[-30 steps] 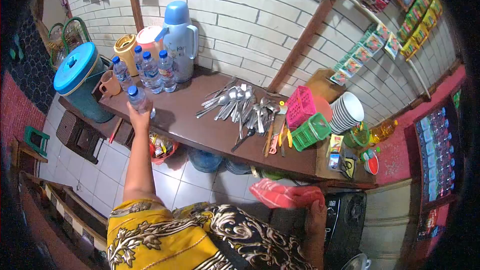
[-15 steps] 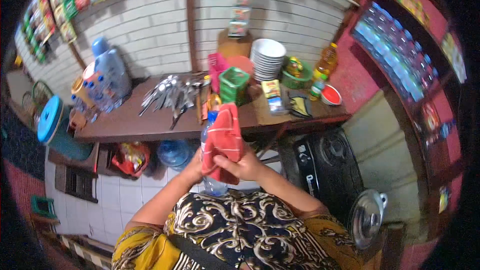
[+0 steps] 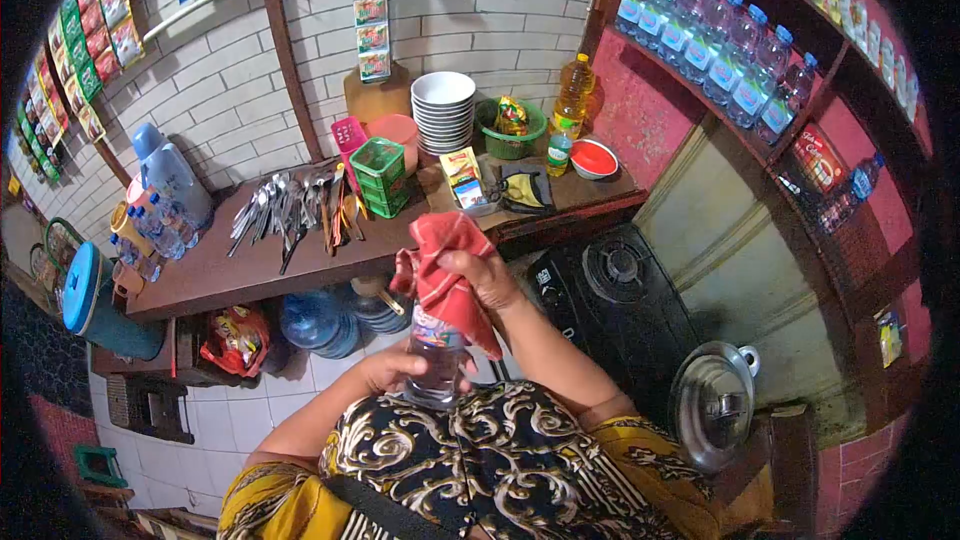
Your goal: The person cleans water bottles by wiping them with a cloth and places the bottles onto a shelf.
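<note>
A clear plastic water bottle (image 3: 436, 372) stands upright close to my chest. My left hand (image 3: 398, 368) is closed round its lower part. Over the bottle's upper part hangs a red cloth (image 3: 447, 280) with thin white lines, hiding the cap. My right hand (image 3: 485, 278) grips this cloth from the right side, thumb on top. Just beyond my hands runs the edge of a brown counter (image 3: 200, 262), with spoons and forks (image 3: 285, 205) and a green plastic basket (image 3: 381, 176) on it.
White bowls (image 3: 443, 112) are stacked at the back, near an oil bottle (image 3: 572, 100). A black gas stove (image 3: 610, 290) and a lidded pot (image 3: 714, 405) stand to my right. Bottled water (image 3: 700, 40) lines a shelf at upper right. A blue-lidded bucket (image 3: 95, 285) is far left.
My right hand has moved up with the cloth to the bottle's top, uncovering its lower part and my left hand. The view has turned right.
</note>
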Demonstrator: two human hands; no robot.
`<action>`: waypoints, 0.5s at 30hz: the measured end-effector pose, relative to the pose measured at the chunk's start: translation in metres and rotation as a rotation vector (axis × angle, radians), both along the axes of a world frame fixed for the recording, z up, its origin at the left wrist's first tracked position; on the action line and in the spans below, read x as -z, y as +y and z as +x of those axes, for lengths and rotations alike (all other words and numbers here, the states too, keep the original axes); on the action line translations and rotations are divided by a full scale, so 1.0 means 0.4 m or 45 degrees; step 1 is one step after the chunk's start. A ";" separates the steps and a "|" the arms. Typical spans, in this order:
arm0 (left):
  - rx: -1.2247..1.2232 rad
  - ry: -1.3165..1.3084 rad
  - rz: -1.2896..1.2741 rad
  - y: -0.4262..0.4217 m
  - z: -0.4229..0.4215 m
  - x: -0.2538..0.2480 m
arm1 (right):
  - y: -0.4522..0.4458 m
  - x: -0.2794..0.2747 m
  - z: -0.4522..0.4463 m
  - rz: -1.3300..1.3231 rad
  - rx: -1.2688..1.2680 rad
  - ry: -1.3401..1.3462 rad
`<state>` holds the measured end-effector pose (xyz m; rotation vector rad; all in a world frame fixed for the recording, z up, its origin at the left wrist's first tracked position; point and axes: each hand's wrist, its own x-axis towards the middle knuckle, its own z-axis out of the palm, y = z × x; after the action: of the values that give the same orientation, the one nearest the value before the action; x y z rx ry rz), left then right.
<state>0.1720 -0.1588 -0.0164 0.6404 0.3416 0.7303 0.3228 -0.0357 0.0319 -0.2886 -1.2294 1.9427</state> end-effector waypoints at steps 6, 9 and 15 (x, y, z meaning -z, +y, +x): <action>-0.147 0.149 -0.113 0.007 0.032 0.008 | 0.014 -0.010 0.028 0.066 0.247 -0.068; -0.415 0.642 0.130 0.039 0.032 0.006 | 0.017 -0.047 0.027 0.366 0.466 -0.303; -0.751 0.955 0.473 0.066 -0.006 -0.012 | 0.019 -0.005 -0.039 0.289 0.777 -0.342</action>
<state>0.1697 -0.1324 -0.0116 1.1872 1.1357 1.1121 0.3071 -0.0280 0.0338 -0.7300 -1.3236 1.2576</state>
